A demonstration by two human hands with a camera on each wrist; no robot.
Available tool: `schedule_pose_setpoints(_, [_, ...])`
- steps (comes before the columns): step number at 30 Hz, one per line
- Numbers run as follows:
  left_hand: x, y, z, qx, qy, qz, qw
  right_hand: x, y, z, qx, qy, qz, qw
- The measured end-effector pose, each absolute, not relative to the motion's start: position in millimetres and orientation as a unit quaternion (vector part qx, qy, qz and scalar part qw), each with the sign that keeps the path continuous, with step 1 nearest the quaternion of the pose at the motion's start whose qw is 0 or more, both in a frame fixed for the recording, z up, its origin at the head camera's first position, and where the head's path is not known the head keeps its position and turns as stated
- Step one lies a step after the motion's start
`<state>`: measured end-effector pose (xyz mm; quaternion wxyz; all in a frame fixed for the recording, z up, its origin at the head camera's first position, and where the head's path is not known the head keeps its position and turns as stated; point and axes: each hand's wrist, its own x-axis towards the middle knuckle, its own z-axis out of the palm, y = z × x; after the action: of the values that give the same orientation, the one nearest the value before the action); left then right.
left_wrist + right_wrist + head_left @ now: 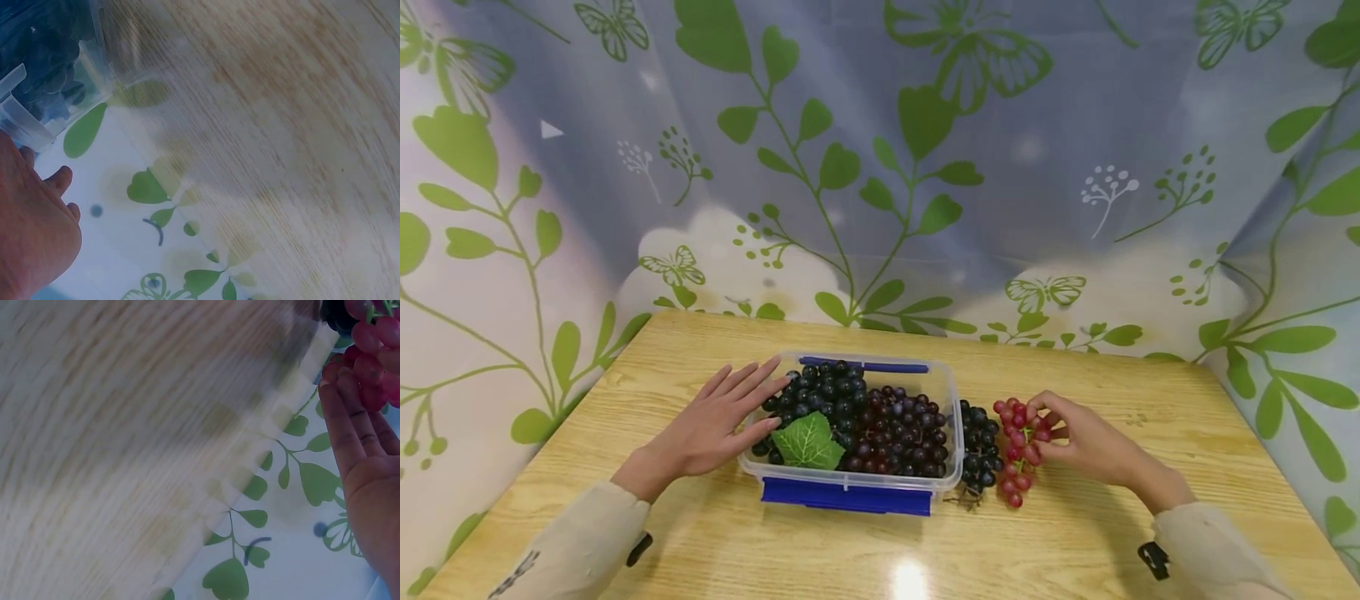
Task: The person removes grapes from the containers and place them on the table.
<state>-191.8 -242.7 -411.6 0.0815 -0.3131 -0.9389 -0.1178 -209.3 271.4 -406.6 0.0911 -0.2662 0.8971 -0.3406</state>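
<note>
Leaf-printed cloth (1037, 142) was noted behind a wooden table (700, 542). At left, the left hand (722, 421) was held straight-fingered at the rim of a clear container (880, 481), nothing gripped; a green leaf (808, 442) and dark grapes (902, 429) were contained. Just right of it, a black bunch (979, 450) was seen, then red grapes (1015, 454), pinched by the right hand (1086, 442). Pick-up of these was judged in hand; a secure lift, clear of the black bunch, was judged required next.
</note>
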Motion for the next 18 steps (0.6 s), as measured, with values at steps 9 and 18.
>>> schedule_pose_setpoints(9, [-193, -242, -414, -0.313, -0.938, -0.125, 0.083, -212, 265, -412, -0.281, 0.887, -0.355, 0.095])
schedule_pose_setpoints(18, [-193, -243, -413, -0.314, -0.938, -0.123, 0.083, -213, 256, -414, -0.307, 0.898, -0.303, 0.087])
